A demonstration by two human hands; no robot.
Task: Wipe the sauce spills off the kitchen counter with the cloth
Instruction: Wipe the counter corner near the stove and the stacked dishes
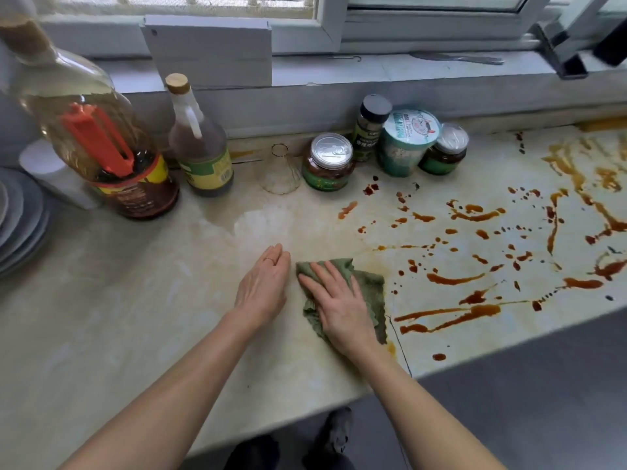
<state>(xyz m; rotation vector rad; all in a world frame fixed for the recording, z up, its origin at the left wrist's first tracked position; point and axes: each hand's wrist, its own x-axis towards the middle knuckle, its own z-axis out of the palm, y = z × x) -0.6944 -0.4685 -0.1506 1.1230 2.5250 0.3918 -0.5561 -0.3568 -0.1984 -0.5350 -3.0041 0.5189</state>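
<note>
The cloth (371, 286) under your right hand (339, 310) is dull olive green. To that hand's right, reddish-brown sauce spills (453, 279) streak and dot the pale cream, faintly marbled counter (118, 317).

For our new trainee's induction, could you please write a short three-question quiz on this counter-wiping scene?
1. True or false: the right hand lies flat on the green cloth.
2. Multiple choice: most sauce spills lie to the cloth's A) left, B) right, C) near side.
3. Fill in: the left hand holds ____.

Key: 1 true; 2 B; 3 nothing.
</note>
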